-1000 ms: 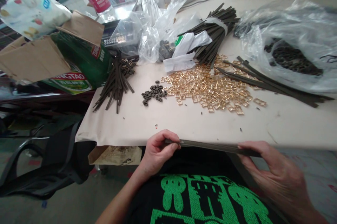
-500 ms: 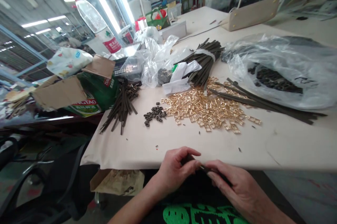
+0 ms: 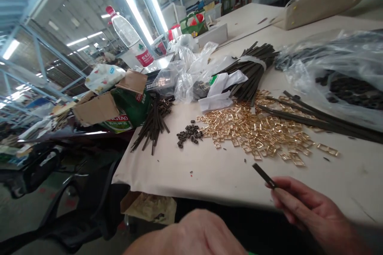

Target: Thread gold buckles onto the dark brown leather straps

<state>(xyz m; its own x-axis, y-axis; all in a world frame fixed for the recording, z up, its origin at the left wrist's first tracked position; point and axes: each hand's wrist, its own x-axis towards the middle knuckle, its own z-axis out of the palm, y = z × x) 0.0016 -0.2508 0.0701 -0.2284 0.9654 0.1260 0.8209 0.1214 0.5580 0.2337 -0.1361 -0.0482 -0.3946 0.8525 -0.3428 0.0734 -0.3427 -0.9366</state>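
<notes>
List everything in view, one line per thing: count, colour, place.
table: one, beige, across the middle.
buckles: uncounted heap, gold, table centre.
small loops: one pile, dark, left of buckles.
loose strips: one fan, dark, table's left edge.
tied bundle: one, dark strips, behind buckles.
long strips: several, dark, right of buckles.
plastic bag: one, clear, far right.
carton: one, green, left of table.
bottle: one, clear, red label, behind carton.
held strip: one, dark, in right hand.
right hand: one, lower right, pinching held strip.
left hand: one, bottom edge, grip hidden.
</notes>
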